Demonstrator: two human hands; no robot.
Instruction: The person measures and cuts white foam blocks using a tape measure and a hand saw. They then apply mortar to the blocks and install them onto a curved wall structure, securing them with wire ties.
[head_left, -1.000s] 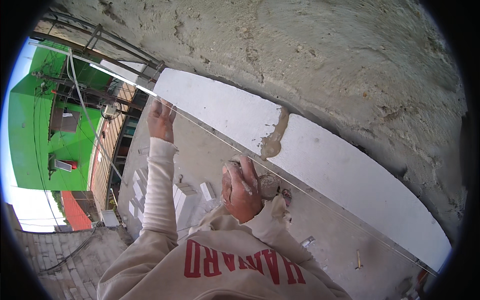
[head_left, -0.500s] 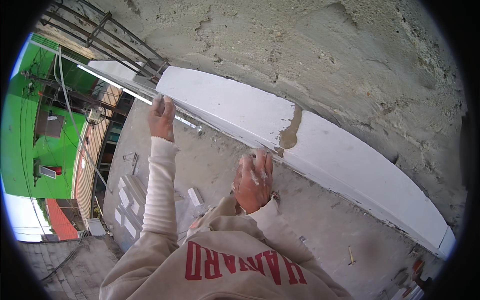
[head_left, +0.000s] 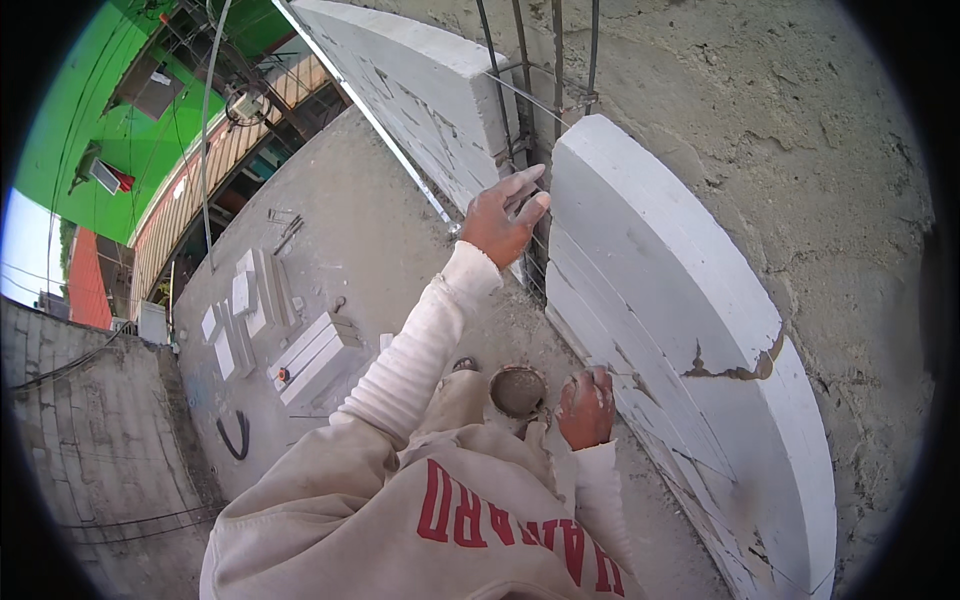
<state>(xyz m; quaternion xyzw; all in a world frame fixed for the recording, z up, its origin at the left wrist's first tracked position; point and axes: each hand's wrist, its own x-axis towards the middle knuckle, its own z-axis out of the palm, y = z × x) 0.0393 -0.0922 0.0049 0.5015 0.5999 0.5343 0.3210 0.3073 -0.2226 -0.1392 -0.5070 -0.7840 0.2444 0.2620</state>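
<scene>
My left hand [head_left: 505,218], dusty with mortar, reaches toward the gap between two white block walls. Its thumb and forefinger are apart, and nothing shows between them. The fingertips are close to the vertical steel bars [head_left: 557,65] in that gap; I cannot tell whether they touch. Lower down, my right hand [head_left: 587,410] is beside the right block wall [head_left: 640,260], its fingers curled. Whatever those fingers hold, if anything, is hidden. Grey mortar [head_left: 745,372] fills a joint near the wall's top. A round bucket [head_left: 519,391] stands left of my right hand.
Another white block wall [head_left: 400,85] continues beyond the bars. White blocks [head_left: 318,355] lie stacked on the concrete floor [head_left: 350,215], near a curved black hose [head_left: 235,437]. A rough concrete wall [head_left: 850,150] bounds the right side. Thin lines run along the block wall's face.
My view has shifted, bringing the wall's face and the bucket into sight. My left hand has left the top edge of the blocks; my right hand is lower, away from the mortared joint.
</scene>
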